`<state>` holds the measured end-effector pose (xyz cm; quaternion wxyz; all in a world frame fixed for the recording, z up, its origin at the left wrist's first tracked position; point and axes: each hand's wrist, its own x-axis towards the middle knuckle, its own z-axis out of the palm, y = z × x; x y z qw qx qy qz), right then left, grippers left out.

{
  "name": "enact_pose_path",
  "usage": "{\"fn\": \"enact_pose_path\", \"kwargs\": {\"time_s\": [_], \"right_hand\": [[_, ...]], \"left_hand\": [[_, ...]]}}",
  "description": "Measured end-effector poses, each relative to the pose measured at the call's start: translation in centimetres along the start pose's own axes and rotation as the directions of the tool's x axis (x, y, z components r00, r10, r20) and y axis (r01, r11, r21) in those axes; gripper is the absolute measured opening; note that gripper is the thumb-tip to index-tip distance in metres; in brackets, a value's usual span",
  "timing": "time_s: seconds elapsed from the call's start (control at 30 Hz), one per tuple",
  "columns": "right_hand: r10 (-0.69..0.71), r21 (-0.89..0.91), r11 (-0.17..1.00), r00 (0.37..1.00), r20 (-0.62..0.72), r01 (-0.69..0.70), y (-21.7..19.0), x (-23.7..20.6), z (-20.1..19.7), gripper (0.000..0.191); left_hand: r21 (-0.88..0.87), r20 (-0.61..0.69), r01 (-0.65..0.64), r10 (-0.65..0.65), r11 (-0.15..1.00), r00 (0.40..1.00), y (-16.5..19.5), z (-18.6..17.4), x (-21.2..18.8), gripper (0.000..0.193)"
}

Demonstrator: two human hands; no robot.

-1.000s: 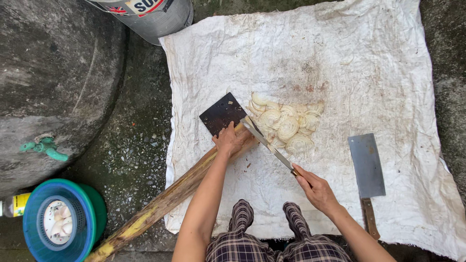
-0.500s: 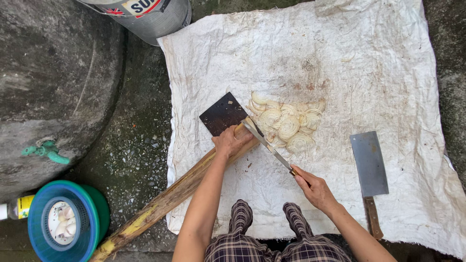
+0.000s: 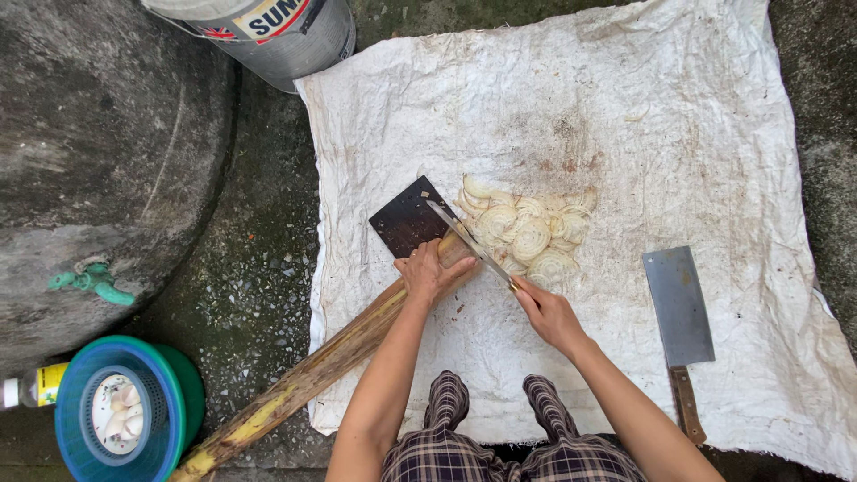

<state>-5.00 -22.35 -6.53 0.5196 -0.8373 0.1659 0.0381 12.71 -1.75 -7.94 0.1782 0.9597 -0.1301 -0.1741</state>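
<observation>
Long banana stem [image 3: 330, 366], pale tan with yellow-green streaks toward its far lower end, lying slantwise from bare ground up onto a stained white cloth [image 3: 625, 116]. Left hand [image 3: 427, 272] clamped over the stem's upper end, fingers wrapped across the top, pressing it onto a dark square cutting board [image 3: 406, 219] just beyond the knuckles. Right hand [image 3: 544, 312] closed around the handle of a slim knife [image 3: 469, 241], blade angled up and to the left, crossing the cut end of the stem right beside the left hand's fingertips. Just past the blade, on the far side from both hands, a heap of stem slices [image 3: 527, 232]: thin, cream-white rounds with visible concentric rings, overlapping loosely on the cloth. Well to the right of the right hand, a broad cleaver [image 3: 680, 312] with wooden handle, flat on the cloth, untouched. Below both hands, knees in plaid trousers [image 3: 500, 437]. Far to the left of the left hand, a blue basket [image 3: 76, 419] nested in a green basin [image 3: 183, 402], holding pale pieces, with a small bottle [image 3: 31, 386] just beside it. Up beyond the cloth's near-left corner, a grey metal bucket [image 3: 277, 36]. Further left, a large concrete tank [image 3: 80, 161] with a green tap [image 3: 89, 281].
</observation>
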Motion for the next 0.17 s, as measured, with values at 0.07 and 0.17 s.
{"fn": "enact_pose_path", "kwargs": {"time_s": [0.07, 0.17], "right_hand": [[0.018, -0.019, 1.0, 1.0, -0.021, -0.018, -0.1, 2.5, 1.3, 0.038], [0.305, -0.003, 0.952, 0.95, 0.071, -0.306, -0.1, 3.3, 2.0, 0.041]], "left_hand": [[0.003, -0.01, -0.007, 0.007, 1.0, 1.0, 0.0, 0.4, -0.3, 0.099], [0.01, 0.007, 0.018, -0.018, 1.0, 1.0, -0.4, 0.7, -0.3, 0.101]]}}
